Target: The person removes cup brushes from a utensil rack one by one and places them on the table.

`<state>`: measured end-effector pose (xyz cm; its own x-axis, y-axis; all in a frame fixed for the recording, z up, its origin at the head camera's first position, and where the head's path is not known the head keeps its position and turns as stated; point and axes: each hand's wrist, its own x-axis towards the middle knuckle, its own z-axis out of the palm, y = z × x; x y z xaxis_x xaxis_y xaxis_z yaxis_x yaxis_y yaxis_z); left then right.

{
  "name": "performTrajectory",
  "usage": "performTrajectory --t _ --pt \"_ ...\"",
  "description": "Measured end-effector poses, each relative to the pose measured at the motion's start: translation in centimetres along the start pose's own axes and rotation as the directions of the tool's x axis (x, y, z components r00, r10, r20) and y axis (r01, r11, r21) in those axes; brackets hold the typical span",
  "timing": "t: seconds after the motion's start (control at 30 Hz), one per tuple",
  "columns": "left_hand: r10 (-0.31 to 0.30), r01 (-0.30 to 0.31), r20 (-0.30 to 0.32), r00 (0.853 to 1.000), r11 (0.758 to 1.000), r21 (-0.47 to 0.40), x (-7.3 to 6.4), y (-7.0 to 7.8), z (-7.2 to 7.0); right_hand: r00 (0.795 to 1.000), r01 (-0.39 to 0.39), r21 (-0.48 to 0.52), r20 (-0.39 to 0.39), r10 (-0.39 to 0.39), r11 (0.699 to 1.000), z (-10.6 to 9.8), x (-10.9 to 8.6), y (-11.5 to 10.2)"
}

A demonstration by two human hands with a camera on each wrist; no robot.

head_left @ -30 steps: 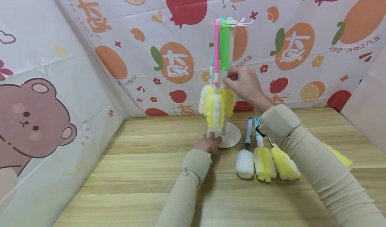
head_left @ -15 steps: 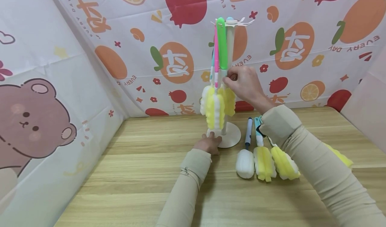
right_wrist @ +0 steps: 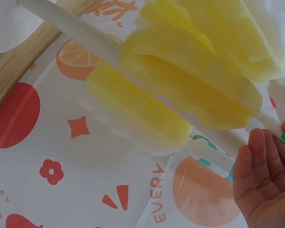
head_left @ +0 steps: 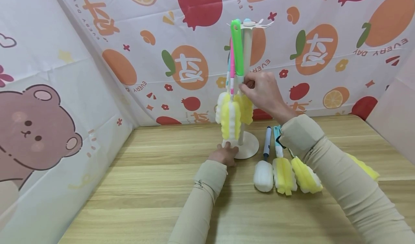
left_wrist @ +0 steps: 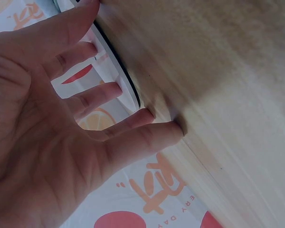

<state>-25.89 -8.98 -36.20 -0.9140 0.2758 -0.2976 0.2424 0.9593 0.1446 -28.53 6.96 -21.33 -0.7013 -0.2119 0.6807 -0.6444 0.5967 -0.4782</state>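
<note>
My right hand (head_left: 263,91) pinches the neck of a green-handled sponge bottle brush (head_left: 237,49) between thumb and fingers. The top of its handle leans left, level with the hooks of a white rack (head_left: 249,147). In the right wrist view its yellow sponge (right_wrist: 194,78) overlaps the rack's pole. A pink-handled sponge brush (head_left: 231,120) hangs just left of it, with blue-handled ones partly hidden behind. My left hand (head_left: 224,154) rests at the rack's round base, fingers spread; in the left wrist view the fingertips (left_wrist: 114,89) meet the base's rim and the table.
On the table right of the rack lie a white brush with a grey handle (head_left: 263,175), a yellow brush with a blue handle (head_left: 284,175) and another yellow-and-white brush (head_left: 306,175). A further yellow sponge (head_left: 364,166) shows beyond my right sleeve. A fruit-print cloth (head_left: 146,93) stands behind.
The green handle's top has tipped left and now crosses in front of the pink handle. The pink-handled brush has shifted slightly. My left hand has stayed at the base.
</note>
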Motion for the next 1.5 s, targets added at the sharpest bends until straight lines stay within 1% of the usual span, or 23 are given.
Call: performTrajectory --t 0.17,0.4,0.6,0.93,1.2,1.5 --pt "0.005 -0.005 -0.006 1.000 1.000 0.010 0.1 0.0 0.0 1.000 0.009 0.018 -0.021 -0.008 1.000 0.0 -0.3 0.3" --pt "0.007 -0.007 -0.004 1.000 1.000 0.007 0.3 0.0 0.1 0.999 -0.018 0.013 -0.048 0.019 1.000 -0.3 -0.7 0.6" --pt "0.016 -0.016 0.013 1.000 0.999 0.033 0.4 0.0 0.1 0.998 -0.057 0.008 -0.041 0.057 0.998 -0.4 -1.1 1.0" --pt "0.020 -0.021 0.014 1.000 0.999 0.047 0.4 0.0 0.1 0.998 -0.029 0.009 -0.058 0.029 1.000 -0.4 -1.9 1.9" --pt "0.021 -0.022 0.014 1.000 0.997 0.068 0.5 0.1 0.1 0.995 -0.083 0.015 -0.056 0.083 0.996 -0.6 -2.7 2.7" --pt "0.036 -0.037 0.015 0.999 0.997 0.072 0.6 0.1 0.1 0.991 -0.114 0.011 -0.075 0.115 0.993 -1.0 -3.1 4.0"
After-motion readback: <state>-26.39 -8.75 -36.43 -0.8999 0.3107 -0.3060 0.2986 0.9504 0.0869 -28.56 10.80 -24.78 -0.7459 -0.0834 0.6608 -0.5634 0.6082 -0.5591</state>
